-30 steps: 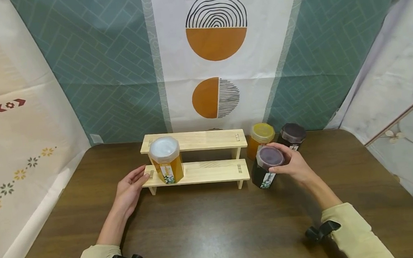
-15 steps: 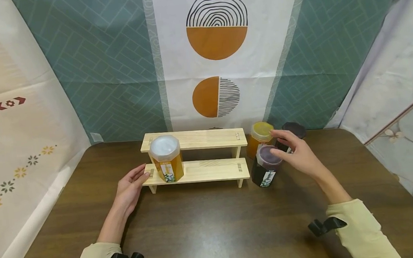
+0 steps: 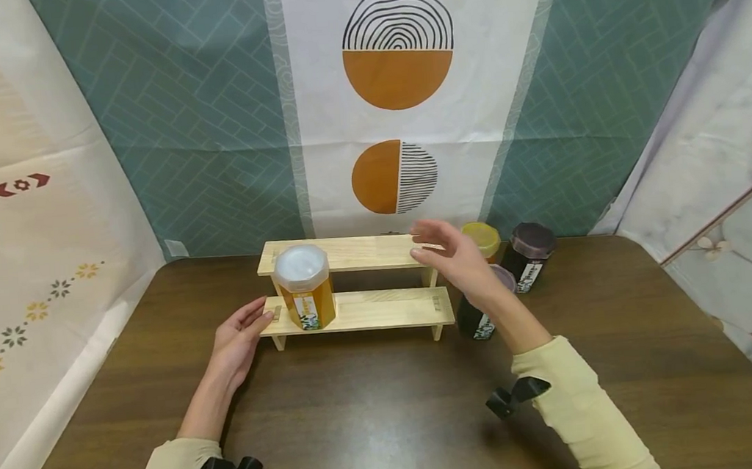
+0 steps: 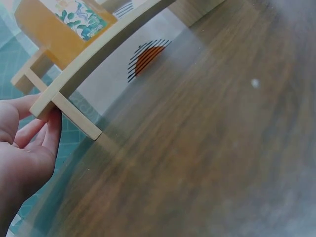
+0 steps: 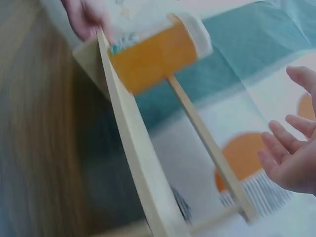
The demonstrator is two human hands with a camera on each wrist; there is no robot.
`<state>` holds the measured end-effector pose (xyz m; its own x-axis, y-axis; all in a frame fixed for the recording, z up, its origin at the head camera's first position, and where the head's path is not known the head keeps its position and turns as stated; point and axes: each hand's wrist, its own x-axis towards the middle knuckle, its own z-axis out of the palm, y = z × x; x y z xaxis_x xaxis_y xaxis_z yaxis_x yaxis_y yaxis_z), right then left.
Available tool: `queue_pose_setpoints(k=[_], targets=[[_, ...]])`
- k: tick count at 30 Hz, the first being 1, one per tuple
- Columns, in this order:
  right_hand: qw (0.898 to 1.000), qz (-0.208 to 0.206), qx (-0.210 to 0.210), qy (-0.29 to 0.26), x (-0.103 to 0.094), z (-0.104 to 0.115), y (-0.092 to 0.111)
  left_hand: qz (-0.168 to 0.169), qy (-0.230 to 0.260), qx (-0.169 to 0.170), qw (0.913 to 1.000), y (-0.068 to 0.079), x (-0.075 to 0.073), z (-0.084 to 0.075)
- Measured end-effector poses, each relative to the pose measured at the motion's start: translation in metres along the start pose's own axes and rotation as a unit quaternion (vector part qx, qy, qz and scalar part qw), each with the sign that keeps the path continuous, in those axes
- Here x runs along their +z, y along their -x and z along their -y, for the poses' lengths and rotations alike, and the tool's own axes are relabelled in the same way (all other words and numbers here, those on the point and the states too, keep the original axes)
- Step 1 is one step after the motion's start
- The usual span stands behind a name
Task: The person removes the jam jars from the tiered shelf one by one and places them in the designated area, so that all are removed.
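A two-step wooden shelf rack (image 3: 388, 308) stands at the table's back. My left hand (image 3: 238, 337) grips the left end of its lower step, thumb on top and fingers beneath in the left wrist view. Upright on that step, close to this hand, is an amber jar (image 3: 315, 302) with a whitish lid; it looks like honey. My right hand (image 3: 454, 261) holds nothing, its fingers apart in the right wrist view (image 5: 291, 153). In the head view it overlaps the upper step's right end and partly hides a yellow-lidded jar (image 3: 482, 235) and a dark jar (image 3: 467, 319).
Another dark jar (image 3: 532, 248) stands at the back right. Behind the rack hangs a green and white patterned cloth (image 3: 209, 130). Light cloths (image 3: 714, 237) close off both sides of the brown wooden table (image 3: 365, 427).
My right hand has let go of the front dark jar, risen off it and moved left toward the rack's upper step. The left hand keeps its grip on the rack.
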<state>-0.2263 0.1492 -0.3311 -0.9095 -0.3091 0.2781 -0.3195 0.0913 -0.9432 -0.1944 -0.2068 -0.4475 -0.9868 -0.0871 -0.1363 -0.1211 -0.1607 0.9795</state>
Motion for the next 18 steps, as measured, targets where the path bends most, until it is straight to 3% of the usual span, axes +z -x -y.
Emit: queue_pose_setpoints(k=[11,18], targets=[[0.994,0.076,-0.02,-0.081,0.097,-0.017,-0.03,-0.003,0.007,-0.004,1.0,0.0,0.0,0.0],[0.998,0.057,0.027,-0.03,0.14,-0.017,-0.038,-0.003,0.002,-0.008,1.0,0.001,-0.001,-0.002]])
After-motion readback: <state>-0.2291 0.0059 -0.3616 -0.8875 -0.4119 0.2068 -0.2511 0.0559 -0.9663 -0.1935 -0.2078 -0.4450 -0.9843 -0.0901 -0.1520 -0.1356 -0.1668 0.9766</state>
